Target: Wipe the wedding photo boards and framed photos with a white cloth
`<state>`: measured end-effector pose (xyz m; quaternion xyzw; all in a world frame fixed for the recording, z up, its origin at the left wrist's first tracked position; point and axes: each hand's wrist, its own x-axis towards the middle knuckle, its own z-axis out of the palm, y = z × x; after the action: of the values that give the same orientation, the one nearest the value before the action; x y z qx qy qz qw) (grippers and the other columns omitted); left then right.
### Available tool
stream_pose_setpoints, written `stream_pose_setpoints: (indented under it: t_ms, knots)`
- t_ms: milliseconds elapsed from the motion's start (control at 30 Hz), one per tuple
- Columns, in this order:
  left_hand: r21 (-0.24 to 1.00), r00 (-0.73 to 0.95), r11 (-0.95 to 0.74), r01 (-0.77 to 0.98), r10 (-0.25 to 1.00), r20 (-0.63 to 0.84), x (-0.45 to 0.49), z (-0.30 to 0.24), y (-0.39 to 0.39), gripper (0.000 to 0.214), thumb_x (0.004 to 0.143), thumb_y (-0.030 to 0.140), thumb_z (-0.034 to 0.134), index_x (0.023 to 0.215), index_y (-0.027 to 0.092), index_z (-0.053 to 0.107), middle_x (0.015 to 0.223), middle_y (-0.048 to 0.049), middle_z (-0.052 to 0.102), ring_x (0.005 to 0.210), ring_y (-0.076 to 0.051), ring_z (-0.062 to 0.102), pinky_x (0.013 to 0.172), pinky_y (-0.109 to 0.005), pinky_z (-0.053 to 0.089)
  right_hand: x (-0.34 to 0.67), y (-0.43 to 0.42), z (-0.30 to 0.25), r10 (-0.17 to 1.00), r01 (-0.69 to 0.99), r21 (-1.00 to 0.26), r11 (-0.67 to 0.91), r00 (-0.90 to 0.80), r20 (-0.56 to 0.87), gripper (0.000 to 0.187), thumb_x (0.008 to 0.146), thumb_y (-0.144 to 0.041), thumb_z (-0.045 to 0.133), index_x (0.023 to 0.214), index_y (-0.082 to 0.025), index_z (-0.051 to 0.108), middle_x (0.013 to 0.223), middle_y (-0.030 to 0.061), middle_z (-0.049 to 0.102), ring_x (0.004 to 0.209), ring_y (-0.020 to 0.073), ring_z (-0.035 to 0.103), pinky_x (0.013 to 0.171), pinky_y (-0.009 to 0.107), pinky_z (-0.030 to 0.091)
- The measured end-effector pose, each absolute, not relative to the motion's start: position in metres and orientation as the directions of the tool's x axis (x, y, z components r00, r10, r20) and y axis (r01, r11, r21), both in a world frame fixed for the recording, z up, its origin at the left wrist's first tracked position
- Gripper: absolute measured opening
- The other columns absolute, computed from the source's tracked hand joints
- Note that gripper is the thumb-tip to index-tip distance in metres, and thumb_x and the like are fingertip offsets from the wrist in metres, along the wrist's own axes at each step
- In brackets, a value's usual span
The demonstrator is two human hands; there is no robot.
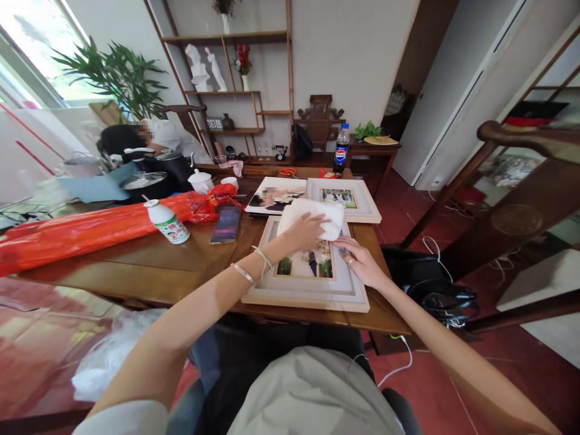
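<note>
A white cloth [333, 212] lies folded over the upper part of the nearer framed photo [263, 294]. Pressed onto that cloth, my left hand [309, 231] has its fingers curved over it. My right hand [362, 263] rests along the right side of the same frame, fingers stretched out toward the cloth's lower edge and not gripping it. The frame is pale wood with a wide light mat, and it lies flat near the table's front edge. Part of its picture is hidden by the cloth and my left hand.
Behind lie a second framed photo [369, 208] and a photo album [267, 208]. To the left are a phone [225, 225], a white bottle [167, 222] and a red plastic-wrapped bundle [99, 226]. A cola bottle [341, 151] stands at the back. Another person [170, 133] sits far left.
</note>
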<state>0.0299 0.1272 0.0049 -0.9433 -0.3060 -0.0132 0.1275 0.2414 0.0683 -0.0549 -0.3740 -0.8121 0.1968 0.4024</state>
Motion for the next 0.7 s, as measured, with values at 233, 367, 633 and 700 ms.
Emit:
stream_pose_setpoints:
  t_ms: [233,367,633,700]
  knots:
    - [-0.223,0.678,-0.654,0.723,0.733,0.051,0.002,0.012,0.059,0.025,0.090,0.022,0.051,0.110,0.017,0.065,0.145,-0.0118,0.043,0.136,-0.029,0.036,0.105,-0.049,0.037,0.241,0.068,-0.059,0.771,0.434,-0.638,0.636,-0.366,0.520,0.049,0.078,-0.010,0.047,0.121,-0.027,0.062,0.132,0.0054,0.059,0.128,0.0250,0.049,0.111,0.053,0.034]
    - [-0.111,0.771,-0.764,0.636,0.634,0.061,0.025,0.011,-0.009,0.025,0.090,0.028,0.050,0.104,0.018,0.068,0.146,-0.0123,0.042,0.135,-0.031,0.038,0.105,-0.050,0.037,0.240,0.067,-0.059,0.785,0.449,-0.643,0.620,-0.345,0.515,0.049,0.081,-0.011,0.045,0.125,-0.026,0.060,0.137,0.0057,0.055,0.133,0.0252,0.044,0.113,0.054,0.030]
    - [-0.137,0.760,-0.748,0.649,0.646,0.071,0.038,0.006,-0.027,0.026,0.089,0.027,0.050,0.106,0.020,0.069,0.146,-0.0122,0.041,0.134,-0.033,0.038,0.104,-0.052,0.037,0.240,0.068,-0.058,0.803,0.458,-0.659,0.597,-0.337,0.492,0.045,0.086,-0.015,0.042,0.126,-0.027,0.060,0.138,0.0052,0.055,0.134,0.0250,0.043,0.114,0.054,0.030]
    - [-0.159,0.700,-0.687,0.709,0.712,0.048,0.032,0.003,-0.009,0.026,0.089,0.025,0.051,0.108,0.020,0.068,0.148,-0.0118,0.038,0.136,-0.034,0.036,0.105,-0.054,0.036,0.239,0.068,-0.059,0.807,0.467,-0.658,0.591,-0.339,0.485,0.042,0.087,-0.018,0.044,0.124,-0.027,0.061,0.137,0.0047,0.055,0.134,0.0259,0.043,0.114,0.055,0.030]
